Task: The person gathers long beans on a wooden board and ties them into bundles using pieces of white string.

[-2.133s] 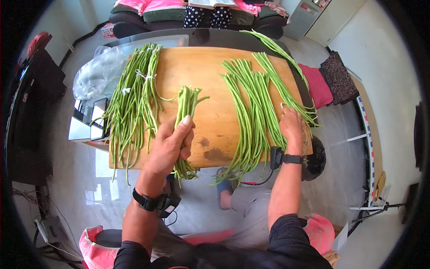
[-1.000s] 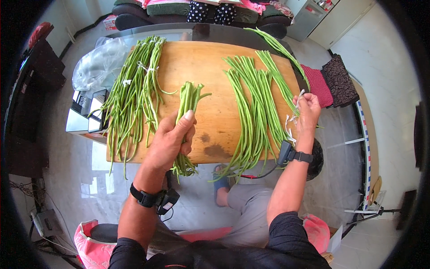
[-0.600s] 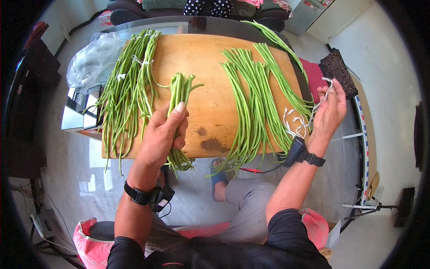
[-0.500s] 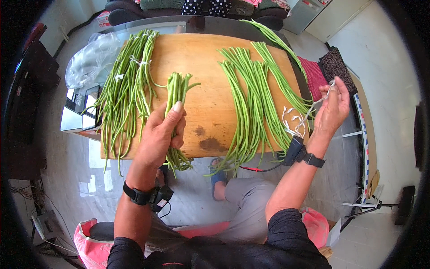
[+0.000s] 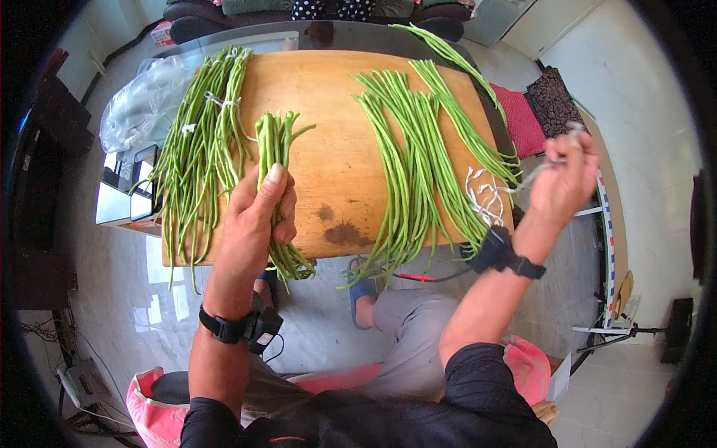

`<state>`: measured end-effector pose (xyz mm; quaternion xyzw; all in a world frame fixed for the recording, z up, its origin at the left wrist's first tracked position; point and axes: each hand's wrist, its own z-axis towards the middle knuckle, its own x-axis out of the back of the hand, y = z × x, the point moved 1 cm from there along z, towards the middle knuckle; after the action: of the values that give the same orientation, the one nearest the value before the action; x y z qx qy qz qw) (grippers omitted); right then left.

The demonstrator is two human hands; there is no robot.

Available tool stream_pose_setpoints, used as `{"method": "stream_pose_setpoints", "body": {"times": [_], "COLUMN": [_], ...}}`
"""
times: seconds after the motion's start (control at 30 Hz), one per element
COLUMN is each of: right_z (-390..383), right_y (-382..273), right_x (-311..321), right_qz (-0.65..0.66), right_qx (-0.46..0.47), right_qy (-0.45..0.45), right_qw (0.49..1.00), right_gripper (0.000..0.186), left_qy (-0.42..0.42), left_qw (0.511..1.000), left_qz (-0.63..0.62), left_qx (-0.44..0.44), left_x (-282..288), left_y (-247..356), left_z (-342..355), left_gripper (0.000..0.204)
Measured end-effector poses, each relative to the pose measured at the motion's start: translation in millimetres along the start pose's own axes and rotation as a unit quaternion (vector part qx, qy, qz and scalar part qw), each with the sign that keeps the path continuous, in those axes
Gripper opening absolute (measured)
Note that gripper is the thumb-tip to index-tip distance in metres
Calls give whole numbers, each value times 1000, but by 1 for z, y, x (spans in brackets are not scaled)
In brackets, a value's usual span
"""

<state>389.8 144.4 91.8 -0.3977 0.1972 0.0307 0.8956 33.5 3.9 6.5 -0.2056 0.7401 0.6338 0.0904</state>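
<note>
My left hand is closed round a bunch of green long beans, thumb on top, held above the left half of the wooden board. Out at the right, my right hand is raised with its fingers pinched on a white string; motion blurs the fingertips. More white strings lie in a tangle at the board's right edge. Loose long beans lie in several groups on the right half of the board. Bunches tied with white string are piled on its left side.
A clear plastic bag sits at the far left, behind a white box-like device. The board rests on a dark glass-topped table. To the right are a red cushion and a tripod leg. A black cable with a red section hangs below the board.
My right hand has moved slightly right, drawing the white string outward from the tangle. My left hand still grips the bean bunch. The whole view has shifted a little.
</note>
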Motion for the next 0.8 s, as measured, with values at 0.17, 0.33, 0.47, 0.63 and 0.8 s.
{"method": "stream_pose_setpoints", "body": {"times": [0.17,0.33,0.47,0.63,0.8], "right_z": [-9,-16,-50,-110,-130], "right_y": [-67,-39,-37,22,44], "right_x": [-45,-46,-90,-145,-156], "right_qz": [-36,16,59,6,-25], "right_qx": [154,33,-111,-312,-325], "right_qy": [5,-71,-306,-451,-473], "right_qw": [987,997,944,836,818], "right_gripper": [16,12,19,14,11], "left_qy": [2,2,20,40,88], "left_qw": [1000,1000,999,995,987], "left_qz": [15,3,-15,-64,-50], "left_qx": [-13,-14,-37,-70,-124], "left_x": [-1,0,-2,4,12], "left_y": [4,4,4,5,8], "left_z": [-1,-3,-2,0,0], "left_gripper": [32,34,33,33,34]}}
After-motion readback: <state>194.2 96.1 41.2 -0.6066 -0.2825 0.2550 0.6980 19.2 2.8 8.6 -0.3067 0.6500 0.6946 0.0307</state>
